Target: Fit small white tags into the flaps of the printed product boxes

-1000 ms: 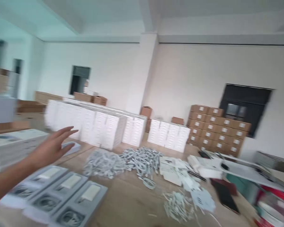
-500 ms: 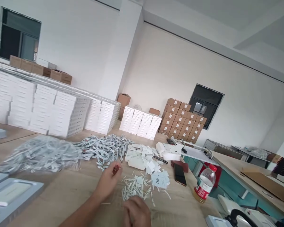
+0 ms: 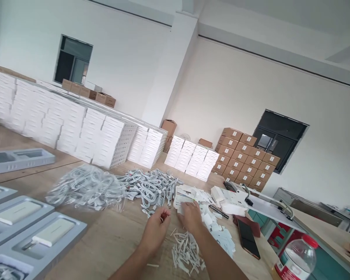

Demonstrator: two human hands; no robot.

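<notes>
My left hand (image 3: 156,228) is held over the wooden table with fingers curled together; what they hold, if anything, I cannot make out. My right hand (image 3: 191,217) reaches forward onto a pile of white printed cards (image 3: 182,193), fingertips touching the cards. Under my right forearm lies a heap of thin white paper strips (image 3: 185,252). More loose white cards (image 3: 224,239) lie to its right. Just beyond my left hand is a heap of coiled grey-white cables (image 3: 154,188).
Bagged cables (image 3: 87,188) lie left of centre. Grey trays (image 3: 61,249) with white power-bank-like blocks stand at the left. White box stacks (image 3: 111,140) line the back. A phone (image 3: 247,238), a bottle (image 3: 297,258) and a white stack (image 3: 229,200) are at the right.
My right hand has moved forward from near the table's front edge onto the cards. The left hand stays curled. The view has turned left, showing more trays.
</notes>
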